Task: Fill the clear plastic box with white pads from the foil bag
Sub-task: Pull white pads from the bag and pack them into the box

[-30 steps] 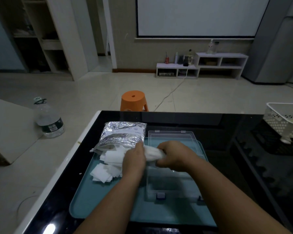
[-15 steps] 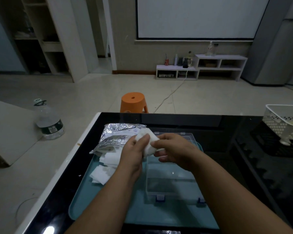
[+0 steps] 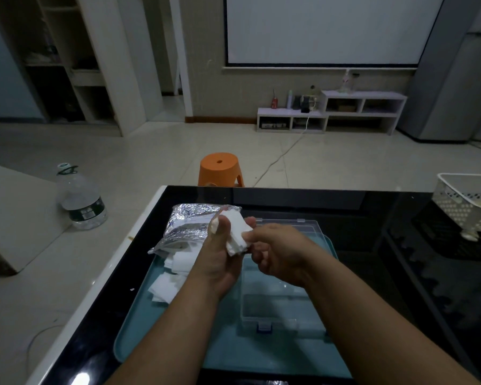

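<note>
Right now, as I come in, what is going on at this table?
A person holds a bunch of white pads in both hands: the left hand grips it, the right hand pinches its edge, above the open clear plastic box on a teal tray. The foil bag lies at the tray's left, loose pads spilled beside it. No pads show in the box's visible part.

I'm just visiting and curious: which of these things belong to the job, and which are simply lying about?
Job: foil bag; white pads gripped by left hand and right hand; loose pads on teal tray; clear plastic box.
Lying about: orange stool; water bottle; white basket.
</note>
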A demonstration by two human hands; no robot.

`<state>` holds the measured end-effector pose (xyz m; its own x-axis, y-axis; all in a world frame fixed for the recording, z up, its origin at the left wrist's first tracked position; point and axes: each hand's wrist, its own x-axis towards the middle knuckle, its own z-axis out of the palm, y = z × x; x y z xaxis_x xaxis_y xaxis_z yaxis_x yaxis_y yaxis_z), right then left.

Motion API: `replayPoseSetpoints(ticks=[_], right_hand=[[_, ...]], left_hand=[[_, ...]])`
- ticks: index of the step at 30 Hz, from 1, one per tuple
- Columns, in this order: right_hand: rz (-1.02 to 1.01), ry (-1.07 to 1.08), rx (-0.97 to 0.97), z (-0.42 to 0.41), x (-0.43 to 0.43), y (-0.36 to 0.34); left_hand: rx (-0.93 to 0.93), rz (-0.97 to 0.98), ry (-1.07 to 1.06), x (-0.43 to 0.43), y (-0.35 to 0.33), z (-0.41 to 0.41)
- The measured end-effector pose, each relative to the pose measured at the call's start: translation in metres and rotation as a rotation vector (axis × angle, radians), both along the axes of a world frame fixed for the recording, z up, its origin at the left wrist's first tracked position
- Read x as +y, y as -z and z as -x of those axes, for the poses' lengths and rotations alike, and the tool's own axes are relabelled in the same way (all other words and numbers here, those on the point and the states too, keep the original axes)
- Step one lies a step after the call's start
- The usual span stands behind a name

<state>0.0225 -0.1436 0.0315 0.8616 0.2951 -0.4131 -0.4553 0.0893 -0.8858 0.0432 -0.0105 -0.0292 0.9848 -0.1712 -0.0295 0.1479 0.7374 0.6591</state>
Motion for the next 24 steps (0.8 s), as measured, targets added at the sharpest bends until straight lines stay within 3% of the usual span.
replayPoseSetpoints(ticks=[3, 6, 8, 10, 15, 18, 24], right_hand=[[0.155, -0.033, -0.077, -0.001, -0.002, 0.001], [0.487, 0.064, -0.39, -0.007, -0.006, -0.001], [0.569, 0.132, -0.586, -0.009, -0.011, -0.005], [0.623, 0.036, -0.675, -0.009, -0.013, -0.008], [0.793, -0.253, -0.733, -0.008, -0.008, -0.003], [0.894, -0.278, -0.722, -0.01, -0.009, 0.001], [0.9, -0.212, -0.733, -0.007, -0.014, -0.004]], left_hand=[[0.025, 0.079, -0.008, 0.003, -0.004, 0.001], [0.102, 0.049, -0.051, 0.002, -0.007, 0.0], [0.173, 0.007, -0.054, 0.001, -0.01, 0.001], [0.239, -0.025, -0.012, 0.0, -0.011, 0.002], [0.304, -0.081, 0.06, -0.006, -0.009, 0.004], [0.283, -0.077, 0.126, -0.008, -0.01, 0.006], [0.243, 0.025, 0.214, -0.004, -0.011, 0.006]])
